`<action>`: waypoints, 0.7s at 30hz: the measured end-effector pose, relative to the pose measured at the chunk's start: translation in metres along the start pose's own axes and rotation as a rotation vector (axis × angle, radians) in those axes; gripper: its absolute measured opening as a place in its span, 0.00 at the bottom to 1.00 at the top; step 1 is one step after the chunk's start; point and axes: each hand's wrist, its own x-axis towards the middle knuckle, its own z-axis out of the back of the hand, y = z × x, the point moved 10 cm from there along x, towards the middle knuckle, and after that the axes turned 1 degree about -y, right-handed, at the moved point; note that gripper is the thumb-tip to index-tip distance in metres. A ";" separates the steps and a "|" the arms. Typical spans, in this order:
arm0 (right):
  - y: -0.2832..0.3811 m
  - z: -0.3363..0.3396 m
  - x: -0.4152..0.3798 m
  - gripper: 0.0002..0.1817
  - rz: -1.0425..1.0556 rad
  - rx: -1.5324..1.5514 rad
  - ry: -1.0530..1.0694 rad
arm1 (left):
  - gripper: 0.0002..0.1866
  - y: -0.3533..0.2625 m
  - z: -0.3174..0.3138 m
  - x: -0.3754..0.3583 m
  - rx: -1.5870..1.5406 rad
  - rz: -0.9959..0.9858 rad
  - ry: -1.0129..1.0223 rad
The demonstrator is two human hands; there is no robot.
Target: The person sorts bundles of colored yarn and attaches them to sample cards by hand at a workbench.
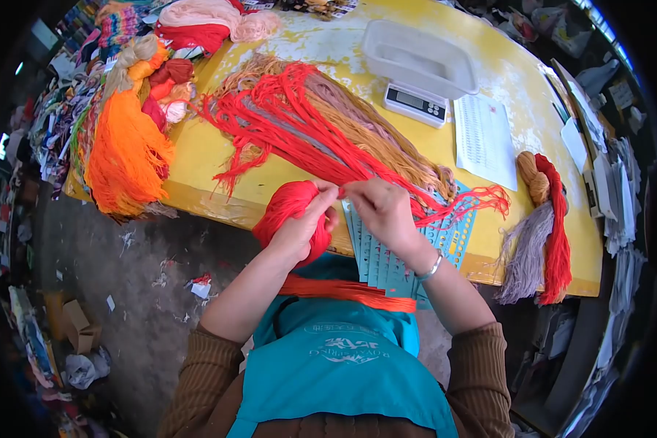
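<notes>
A person's left hand (298, 232) is gripping a red skein (281, 206) at the table (196, 172)'s near edge, while the right hand (385, 210) is pinching at what looks like its strand. Too hard a tug could be knotting it; a slackening grip could be dropping it. Loose red threads (315, 150) are trailing over green cards (379, 255), perhaps inviting a snag.

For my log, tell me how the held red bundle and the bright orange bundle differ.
The red bundle sits in the left hand; the orange bundle lies on the table. The red bundle is rounded, the orange bundle long with fanned-out ends. Both are many thin strands.
</notes>
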 end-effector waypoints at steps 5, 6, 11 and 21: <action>-0.084 -0.020 -0.014 0.06 -0.451 0.216 -0.037 | 0.22 0.023 0.030 -0.008 0.053 0.277 -0.319; -0.091 -0.028 -0.018 0.07 -0.499 0.252 0.002 | 0.23 0.029 0.030 -0.009 0.038 0.333 -0.311; -0.098 -0.035 -0.018 0.06 -0.530 0.296 0.036 | 0.20 0.045 0.035 0.006 0.039 0.356 -0.296; -0.093 -0.029 -0.016 0.05 -0.557 0.228 -0.024 | 0.08 0.049 0.038 0.036 0.288 0.208 -0.153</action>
